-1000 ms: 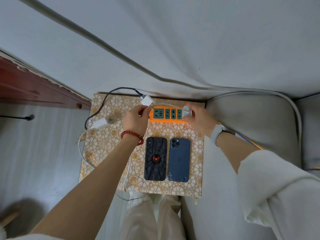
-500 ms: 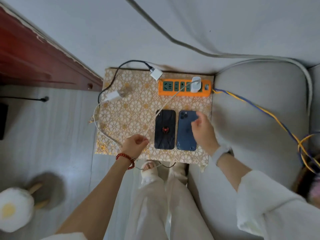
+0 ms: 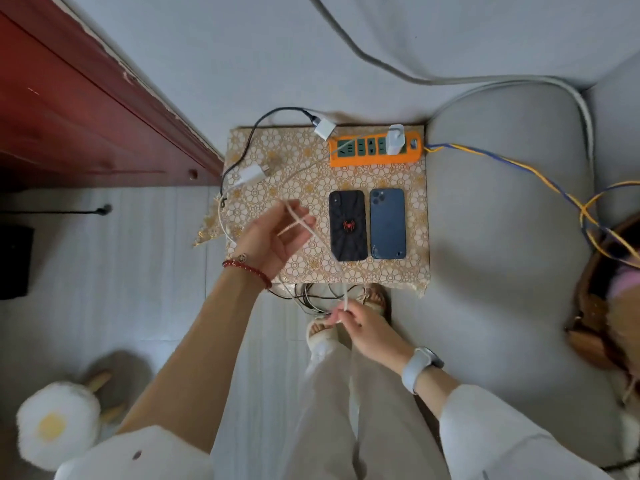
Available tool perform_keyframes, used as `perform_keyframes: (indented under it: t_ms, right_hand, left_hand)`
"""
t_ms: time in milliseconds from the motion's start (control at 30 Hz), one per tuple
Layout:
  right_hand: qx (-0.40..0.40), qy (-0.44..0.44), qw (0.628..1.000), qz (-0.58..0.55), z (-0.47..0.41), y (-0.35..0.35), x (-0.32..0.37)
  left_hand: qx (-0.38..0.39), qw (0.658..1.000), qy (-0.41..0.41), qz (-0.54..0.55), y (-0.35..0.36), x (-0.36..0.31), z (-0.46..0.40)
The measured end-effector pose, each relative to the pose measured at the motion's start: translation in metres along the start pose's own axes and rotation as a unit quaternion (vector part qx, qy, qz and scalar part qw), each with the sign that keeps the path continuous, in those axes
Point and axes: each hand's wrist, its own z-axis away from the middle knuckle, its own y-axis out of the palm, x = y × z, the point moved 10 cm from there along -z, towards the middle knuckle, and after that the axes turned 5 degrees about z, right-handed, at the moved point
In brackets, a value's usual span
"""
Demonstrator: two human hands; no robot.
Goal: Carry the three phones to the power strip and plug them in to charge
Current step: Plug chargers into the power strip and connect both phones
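Two phones lie face down side by side on the gold-patterned table (image 3: 263, 157): a black phone with a red spider (image 3: 348, 225) and a blue phone (image 3: 388, 223). Behind them lies the orange power strip (image 3: 375, 150) with a white charger (image 3: 395, 139) plugged in near its right end. A white cable (image 3: 298, 174) runs from that charger to my left hand (image 3: 273, 233), which holds it looped over the fingers left of the phones. My right hand (image 3: 360, 327) pinches the same cable's lower part in front of the table, above my feet. A third phone is not in view.
Two loose white chargers (image 3: 325, 128) (image 3: 250, 174) with cables lie on the table's back left. A red-brown wooden panel (image 3: 86, 116) stands at the left, a grey cushion (image 3: 502, 220) at the right. A blue and yellow cord (image 3: 519, 168) leads right. A fluffy egg-shaped slipper (image 3: 57, 424) lies lower left.
My left hand has risen over the table with the cable looped on it. My right hand has left the blue phone and dropped in front of the table onto the cable.
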Motion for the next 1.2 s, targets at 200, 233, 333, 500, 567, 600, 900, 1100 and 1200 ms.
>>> perform_keyframes:
  t_ms: [200, 233, 333, 500, 567, 600, 900, 1100, 1200]
  right_hand:
    - [-0.147, 0.010, 0.927, -0.346, 0.024, -0.071, 0.023]
    - [-0.166, -0.001, 0.908, -0.385, 0.024, -0.084, 0.030]
    - [-0.199, -0.015, 0.890, -0.409, 0.020, -0.107, 0.042]
    - [-0.273, 0.143, 0.932, -0.194, 0.032, -0.090, -0.012]
    - [-0.184, 0.251, 0.929, -0.202, 0.038, -0.048, -0.041]
    - [-0.106, 0.295, 0.920, -0.235, 0.041, -0.020, -0.049]
    - [-0.158, 0.211, 0.606, -0.751, 0.017, -0.013, -0.032]
    - [-0.284, 0.212, 0.719, -0.597, 0.018, -0.077, -0.068]
    - [-0.305, 0.218, 0.803, -0.463, 0.024, -0.090, -0.079]
  left_hand:
    - [0.052, 0.927, -0.049, -0.367, -0.009, 0.051, 0.036]
    - [0.092, 0.904, -0.063, -0.413, -0.003, 0.071, 0.048]
    - [0.139, 0.879, -0.048, -0.454, 0.015, 0.100, 0.069]
    - [0.018, 0.975, -0.010, -0.221, 0.004, 0.075, 0.064]
    - [0.012, 0.996, -0.002, -0.088, 0.002, 0.067, 0.061]
    - [0.009, 0.999, -0.002, -0.040, 0.000, 0.065, 0.059]
    - [-0.121, 0.975, -0.124, -0.137, -0.056, 0.098, 0.069]
    - [-0.211, 0.898, -0.157, -0.353, -0.115, 0.103, 0.071]
    - [-0.194, 0.843, -0.212, -0.454, -0.121, 0.119, 0.068]
